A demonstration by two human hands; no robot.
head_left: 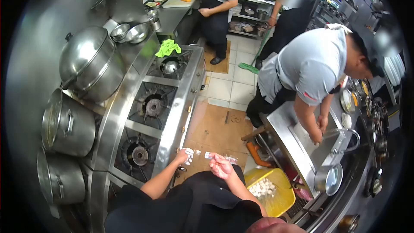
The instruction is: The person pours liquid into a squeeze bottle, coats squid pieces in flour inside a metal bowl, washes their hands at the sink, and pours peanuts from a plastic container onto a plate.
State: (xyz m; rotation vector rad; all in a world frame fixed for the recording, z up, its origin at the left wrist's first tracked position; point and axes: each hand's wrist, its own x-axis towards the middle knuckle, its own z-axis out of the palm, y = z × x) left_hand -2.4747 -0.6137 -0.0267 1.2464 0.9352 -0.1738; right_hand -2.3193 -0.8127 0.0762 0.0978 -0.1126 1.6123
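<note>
From where I stand, the wearer's two bare hands are up in front of a black apron (198,194), close together but apart. The left hand (183,156) is curled on a crumpled, soft-looking white bundle (189,155); the right hand (221,167) has fingers bent, pinching a small flat white piece (208,155) at the tips, on the side towards the left. Between them shows a tiny white scrap (198,152); whether it hangs or lies below, I can't tell. What these things are made of is too small to make out.

The step in hand looks to me like fine fingertip work on those white things. I'd judge the next move calls for a light, steady pinch from the right and a firm hold from the left.

Below and beyond the right hand sits a yellow plastic tub (282,203) holding white chunks (262,188). Just left of the left hand stands a stainless-steel gas stove (171,121).
</note>
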